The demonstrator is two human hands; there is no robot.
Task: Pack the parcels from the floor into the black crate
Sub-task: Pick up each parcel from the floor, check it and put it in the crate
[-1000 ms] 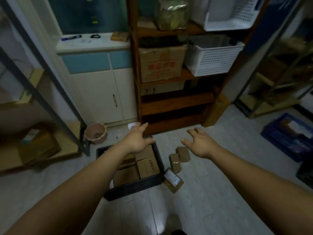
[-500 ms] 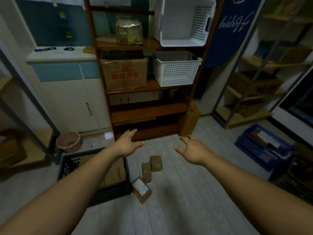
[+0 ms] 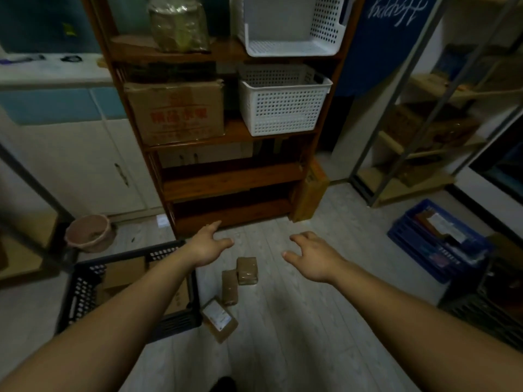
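A: See the left hand (image 3: 208,246)?
B: Yes. Held out above the floor (image 3: 311,321), just past the far corner of the black crate (image 3: 82,295). Fingers (image 3: 212,225) straight and spread, thumb out to the side. Holding nothing.
A: And the right hand (image 3: 314,257)?
B: Held out too, palm down. Fingers loose, a little bent, wide apart. Nothing in it either.
A: Any parcels down there?
B: Three, all brown, all on the floor between the two arms. Look at the fat taped parcel (image 3: 247,270) first, lying lower down between the hands, touching neither. Then the thin parcel (image 3: 229,287), right up against its left side. Then the parcel with the white label (image 3: 220,319), nearest of all, tilted, just beside the crate's right wall. Touching it or not? Hard to tell.
A: Anything in the crate?
B: Brown boxes (image 3: 124,271) inside, partly hidden by the left arm. Too hidden to count.
A: And behind?
B: A wooden shelf (image 3: 232,179) with a cardboard box (image 3: 175,111) and white baskets (image 3: 283,106) on it. A pink bucket (image 3: 89,232) on the floor to the left, a blue crate (image 3: 435,239) far off to the right.
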